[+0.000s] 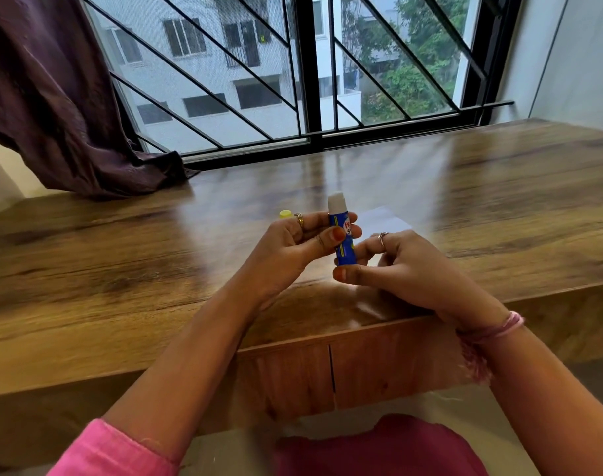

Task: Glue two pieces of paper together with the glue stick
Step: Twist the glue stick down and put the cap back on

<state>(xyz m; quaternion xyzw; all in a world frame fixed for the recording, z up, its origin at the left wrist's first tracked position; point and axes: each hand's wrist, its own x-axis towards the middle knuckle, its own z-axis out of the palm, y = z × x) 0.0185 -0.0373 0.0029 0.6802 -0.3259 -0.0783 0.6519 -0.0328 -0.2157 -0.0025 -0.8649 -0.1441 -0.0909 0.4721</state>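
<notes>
A blue glue stick [344, 247] stands upright over the wooden table, uncapped, with its white glue end [336, 202] on top. My left hand [293, 249] grips its body between thumb and fingers. My right hand [406, 269] pinches the stick's bottom end with thumb and fingertips. Its yellow cap [285, 214] shows just behind my left fingers; I cannot tell whether it rests on the table or sits in that hand. A white sheet of paper [384, 219] lies flat on the table behind my right hand, partly hidden and washed out by glare.
The wooden table [121, 255] runs wide to both sides, its front edge just under my wrists. A purple curtain [59, 108] drapes onto the far left corner. A barred window [293, 80] closes off the back.
</notes>
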